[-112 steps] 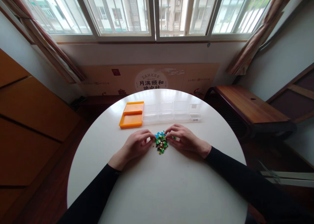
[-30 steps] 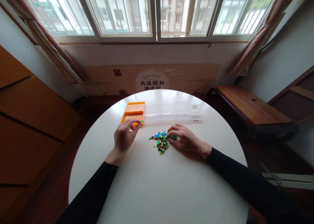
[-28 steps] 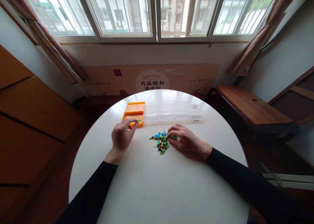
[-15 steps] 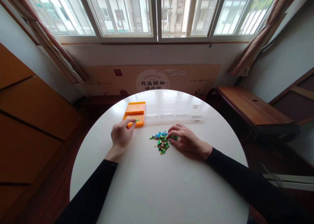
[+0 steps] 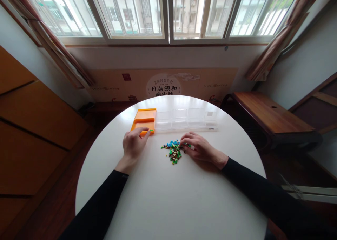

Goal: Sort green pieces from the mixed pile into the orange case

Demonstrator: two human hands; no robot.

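A small heap of tiny coloured bricks (image 5: pixel 172 151), green, blue, brown and yellow, lies in the middle of the round white table (image 5: pixel 171 198). My right hand (image 5: pixel 198 148) rests on the heap's right side, fingertips among the pieces. My left hand (image 5: pixel 133 144) is off to the left, near the front edge of the orange tray (image 5: pixel 143 120), pinching a small green brick (image 5: pixel 151 130) between thumb and forefinger. Both sleeves are black.
A clear compartment box (image 5: pixel 185 119) with several cells stands in a row right of the orange tray, at the table's far side. A dark wooden bench (image 5: pixel 268 115) is to the right, wooden panels to the left, windows beyond.
My left hand left the heap with a green brick and went up-left to the orange tray's front edge, where it still hovers. My right hand stayed on the heap.
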